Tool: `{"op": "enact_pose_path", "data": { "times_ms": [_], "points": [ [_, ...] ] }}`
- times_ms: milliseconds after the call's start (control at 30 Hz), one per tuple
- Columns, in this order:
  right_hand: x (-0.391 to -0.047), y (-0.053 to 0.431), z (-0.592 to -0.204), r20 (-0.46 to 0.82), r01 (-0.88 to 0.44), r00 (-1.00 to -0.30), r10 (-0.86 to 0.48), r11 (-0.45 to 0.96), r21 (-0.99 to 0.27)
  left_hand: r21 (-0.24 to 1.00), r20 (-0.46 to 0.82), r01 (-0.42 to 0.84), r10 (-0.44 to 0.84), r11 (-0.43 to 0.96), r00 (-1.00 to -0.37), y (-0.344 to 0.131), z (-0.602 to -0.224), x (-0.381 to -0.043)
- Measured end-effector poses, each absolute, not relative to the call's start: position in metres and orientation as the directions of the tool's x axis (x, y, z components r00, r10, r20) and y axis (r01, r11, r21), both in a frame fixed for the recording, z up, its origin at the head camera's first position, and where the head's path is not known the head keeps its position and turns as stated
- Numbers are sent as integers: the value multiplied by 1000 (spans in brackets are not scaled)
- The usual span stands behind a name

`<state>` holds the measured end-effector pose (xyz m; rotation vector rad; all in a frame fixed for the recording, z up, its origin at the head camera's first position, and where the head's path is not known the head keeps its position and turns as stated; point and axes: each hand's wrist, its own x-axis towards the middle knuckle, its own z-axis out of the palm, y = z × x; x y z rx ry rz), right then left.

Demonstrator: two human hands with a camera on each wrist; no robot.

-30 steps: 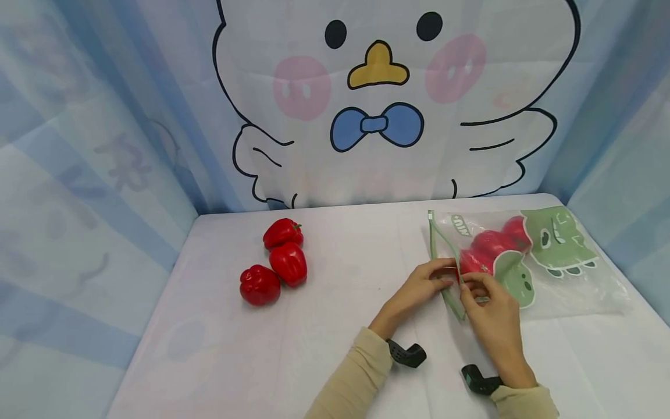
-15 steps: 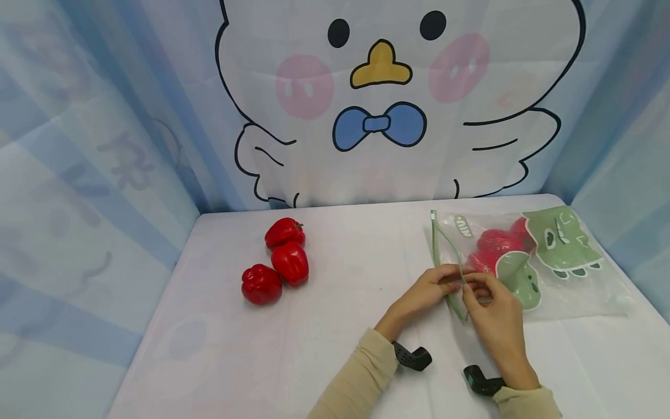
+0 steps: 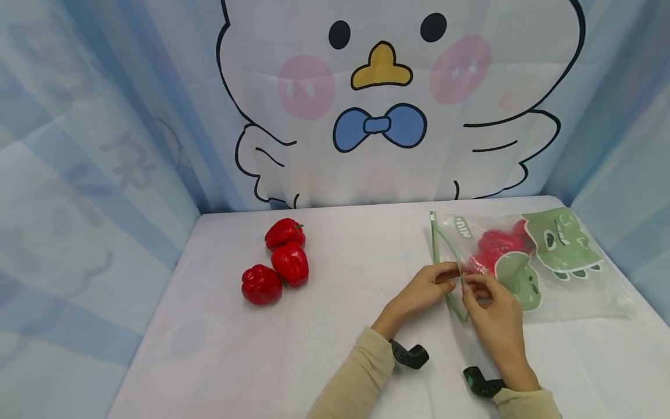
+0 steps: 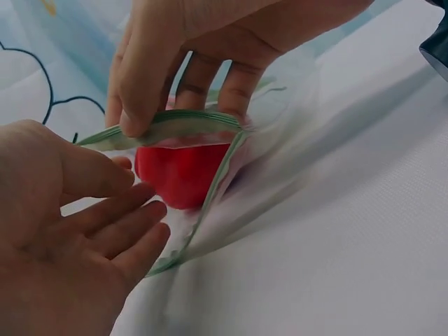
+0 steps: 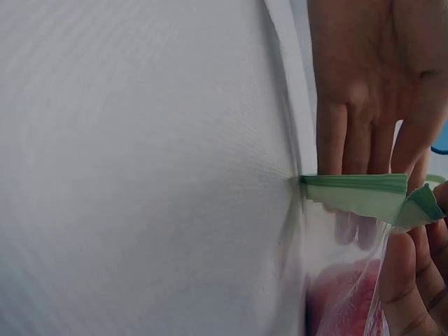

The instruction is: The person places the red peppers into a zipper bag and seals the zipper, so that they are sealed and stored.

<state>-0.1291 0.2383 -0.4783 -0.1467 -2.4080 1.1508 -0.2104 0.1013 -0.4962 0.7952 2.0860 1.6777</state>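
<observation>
A clear zip bag (image 3: 586, 294) with green dinosaur prints lies on the right of the table, its green-edged mouth facing left. Several red bell peppers (image 3: 494, 241) show inside it. My right hand (image 3: 494, 308) pinches the upper green edge of the mouth between thumb and fingers, lifting it. At the opening is my left hand (image 3: 424, 294); in the left wrist view its fingers (image 4: 133, 217) are fairly straight and reach into the mouth. Through the film, a red pepper (image 4: 182, 171) appears just beyond those fingers. Whether the left thumb touches the edge is hard to see.
Three red bell peppers (image 3: 290, 263) sit grouped on the left half of the white-covered table (image 3: 209, 349). A patterned curtain (image 3: 377, 174) stands behind the table and along both sides. Black devices (image 3: 410, 355) are strapped to both wrists.
Both hands stay at the bag's mouth with only slight shifts. The left fingers have moved a little at the opening. The three loose peppers have not moved.
</observation>
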Motion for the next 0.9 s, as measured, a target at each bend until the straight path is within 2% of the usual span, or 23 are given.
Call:
{"op": "enact_pose_path", "data": {
  "times_ms": [167, 467, 900],
  "points": [
    [-131, 238, -479, 366, -111, -889, 277, 643, -757, 910, 86, 297, 571, 289, -816, 93, -485, -209],
    [-130, 237, -479, 355, -96, -890, 285, 646, -757, 684, 125, 478, 558, 550, -820, 69, -468, -194],
    [-131, 238, -479, 354, -91, -885, 301, 634, -768, 349, 279, 614, 548, 708, -789, 31, -458, -177]
  ]
}}
